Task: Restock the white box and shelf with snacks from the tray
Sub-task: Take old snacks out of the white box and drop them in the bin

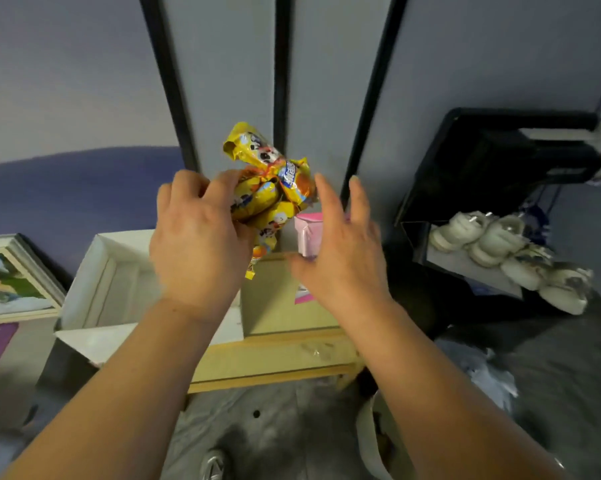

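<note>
My left hand [198,237] grips a bunch of yellow snack packets [269,188], held up in the air above the shelf. My right hand [344,244] is beside the bunch with its fingers spread, empty, in front of a pink carton [306,237] that stands on the wooden shelf [275,355]. The white box [108,282] sits open at the left end of the shelf, below my left hand. The tray is partly visible as a pale rim [365,441] at the bottom, under my right forearm.
A beige box [275,299] stands on the shelf behind my hands. A framed picture [11,282] leans at the left. A black rack [500,168] with pale shoes [507,251] is at the right. Grey wall panels with black strips rise behind.
</note>
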Demonstrator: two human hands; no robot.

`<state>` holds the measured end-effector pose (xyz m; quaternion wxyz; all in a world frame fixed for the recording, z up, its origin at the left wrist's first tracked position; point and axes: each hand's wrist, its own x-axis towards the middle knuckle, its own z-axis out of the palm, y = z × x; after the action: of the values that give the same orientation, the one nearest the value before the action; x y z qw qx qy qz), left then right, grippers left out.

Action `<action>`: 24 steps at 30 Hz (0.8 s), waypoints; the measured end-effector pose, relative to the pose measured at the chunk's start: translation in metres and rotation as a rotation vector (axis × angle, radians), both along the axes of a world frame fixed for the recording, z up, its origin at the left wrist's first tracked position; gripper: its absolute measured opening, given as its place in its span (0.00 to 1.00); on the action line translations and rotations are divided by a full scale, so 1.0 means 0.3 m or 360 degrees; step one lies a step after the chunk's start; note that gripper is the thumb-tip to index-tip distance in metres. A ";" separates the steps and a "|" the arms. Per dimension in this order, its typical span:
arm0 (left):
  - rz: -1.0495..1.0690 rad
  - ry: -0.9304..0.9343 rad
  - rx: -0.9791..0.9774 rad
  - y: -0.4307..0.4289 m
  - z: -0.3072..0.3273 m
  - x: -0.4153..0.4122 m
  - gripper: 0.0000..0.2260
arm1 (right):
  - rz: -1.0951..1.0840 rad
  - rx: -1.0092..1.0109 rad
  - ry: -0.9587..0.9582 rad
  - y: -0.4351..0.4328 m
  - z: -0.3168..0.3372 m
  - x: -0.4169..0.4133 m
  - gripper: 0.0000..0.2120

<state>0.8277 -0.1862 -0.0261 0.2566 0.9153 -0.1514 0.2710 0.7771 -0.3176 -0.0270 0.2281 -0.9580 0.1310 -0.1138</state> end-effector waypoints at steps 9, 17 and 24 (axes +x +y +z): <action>-0.0452 0.0113 0.0003 -0.362 -0.075 -0.343 0.31 | -0.0441 -0.0130 0.0130 -0.285 -0.026 -0.432 0.47; -0.0856 0.0410 0.0257 -0.584 -0.246 -0.612 0.34 | -0.0874 -0.0057 0.0407 -0.435 -0.202 -0.759 0.44; -0.0885 0.0620 0.0500 -0.755 -0.450 -0.752 0.31 | -0.0883 0.0081 0.0627 -0.594 -0.387 -0.879 0.44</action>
<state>0.6020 -0.4126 -0.1609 0.2007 0.9018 -0.3824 -0.0148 0.5135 -0.4958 -0.1432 0.1828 -0.8834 0.4311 0.0189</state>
